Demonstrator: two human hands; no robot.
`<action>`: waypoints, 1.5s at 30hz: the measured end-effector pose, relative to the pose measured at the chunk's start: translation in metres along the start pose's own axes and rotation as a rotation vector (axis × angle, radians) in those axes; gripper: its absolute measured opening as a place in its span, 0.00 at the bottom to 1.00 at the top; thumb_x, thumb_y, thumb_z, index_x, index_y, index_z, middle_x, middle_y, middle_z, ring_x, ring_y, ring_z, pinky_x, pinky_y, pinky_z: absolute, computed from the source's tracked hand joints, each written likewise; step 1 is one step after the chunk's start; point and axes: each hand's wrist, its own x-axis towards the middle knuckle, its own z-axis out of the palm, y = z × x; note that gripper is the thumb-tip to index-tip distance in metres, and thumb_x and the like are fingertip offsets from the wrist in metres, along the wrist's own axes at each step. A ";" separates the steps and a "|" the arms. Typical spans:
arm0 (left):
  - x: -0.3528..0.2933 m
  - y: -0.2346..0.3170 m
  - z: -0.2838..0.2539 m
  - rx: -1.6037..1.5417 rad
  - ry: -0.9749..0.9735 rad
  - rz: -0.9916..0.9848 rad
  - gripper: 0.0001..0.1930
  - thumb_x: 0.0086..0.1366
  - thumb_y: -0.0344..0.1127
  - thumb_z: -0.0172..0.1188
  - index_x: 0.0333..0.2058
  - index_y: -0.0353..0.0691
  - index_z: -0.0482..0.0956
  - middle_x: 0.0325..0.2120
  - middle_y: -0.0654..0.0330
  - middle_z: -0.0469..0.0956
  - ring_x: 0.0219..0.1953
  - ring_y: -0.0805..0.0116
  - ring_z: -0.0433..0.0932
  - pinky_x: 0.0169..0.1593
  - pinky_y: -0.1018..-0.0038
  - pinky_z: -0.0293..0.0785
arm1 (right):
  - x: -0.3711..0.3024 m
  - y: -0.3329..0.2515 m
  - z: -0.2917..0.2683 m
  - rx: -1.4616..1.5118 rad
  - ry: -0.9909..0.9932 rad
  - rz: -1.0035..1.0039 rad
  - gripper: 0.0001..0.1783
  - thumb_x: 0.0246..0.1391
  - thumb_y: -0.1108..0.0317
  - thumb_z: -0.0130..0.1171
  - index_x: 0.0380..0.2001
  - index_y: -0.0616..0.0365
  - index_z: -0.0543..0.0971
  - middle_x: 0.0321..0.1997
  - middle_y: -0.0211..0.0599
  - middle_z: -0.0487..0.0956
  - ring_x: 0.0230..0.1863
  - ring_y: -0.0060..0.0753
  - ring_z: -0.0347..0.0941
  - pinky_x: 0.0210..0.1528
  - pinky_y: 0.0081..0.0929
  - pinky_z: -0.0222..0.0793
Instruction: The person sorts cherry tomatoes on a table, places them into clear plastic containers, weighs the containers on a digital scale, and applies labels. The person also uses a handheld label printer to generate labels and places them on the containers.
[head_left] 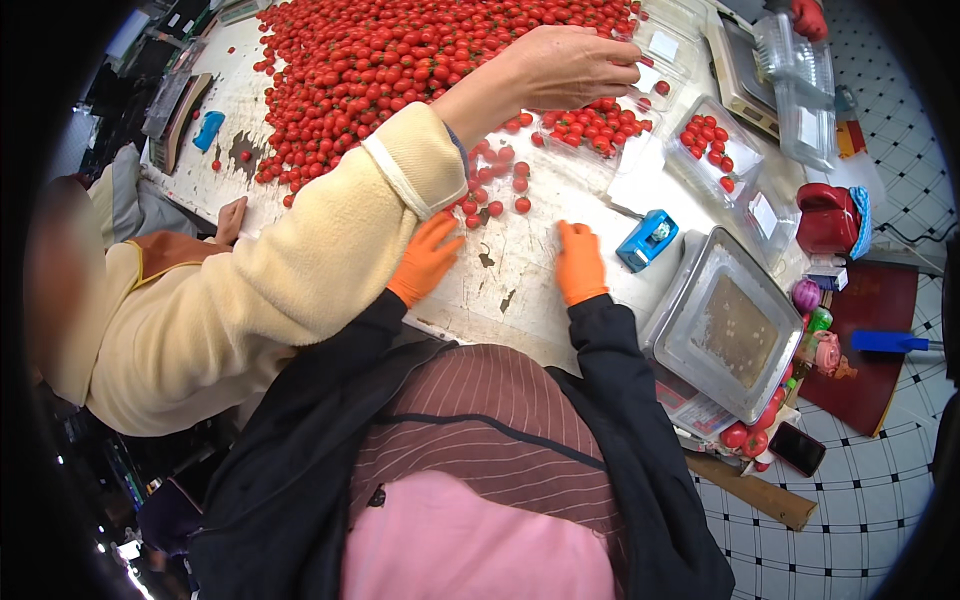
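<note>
A large heap of cherry tomatoes point(370, 70) covers the far part of the white worktable point(440, 310). My left hand point(428, 262), in an orange glove, lies palm down with its fingers apart beside a few loose tomatoes point(495, 190). Another person's sleeve partly hides it. My right hand point(582, 264), also orange-gloved, rests on the tabletop with fingers forward and nothing visible in them. Just right of it stands a blue tape dispenser point(648, 240). A clear plastic box point(600, 165) with tomatoes lies ahead, and another clear box point(715, 150) farther right holds several tomatoes.
From the left, another person's cream sleeve point(290, 260) crosses ahead of me, their bare hand point(570, 65) above the boxes. A scale with a metal tray point(730, 320) stands right. At top right, a red-gloved hand point(810, 18) is near stacked clear containers point(800, 90).
</note>
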 end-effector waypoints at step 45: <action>0.064 0.023 -0.037 -0.218 -0.205 -0.032 0.34 0.55 0.39 0.65 0.60 0.43 0.64 0.61 0.55 0.62 0.64 0.53 0.57 0.63 0.57 0.56 | 0.008 -0.015 -0.025 0.283 -0.155 0.323 0.49 0.37 0.59 0.71 0.62 0.59 0.59 0.54 0.50 0.64 0.54 0.51 0.65 0.51 0.35 0.69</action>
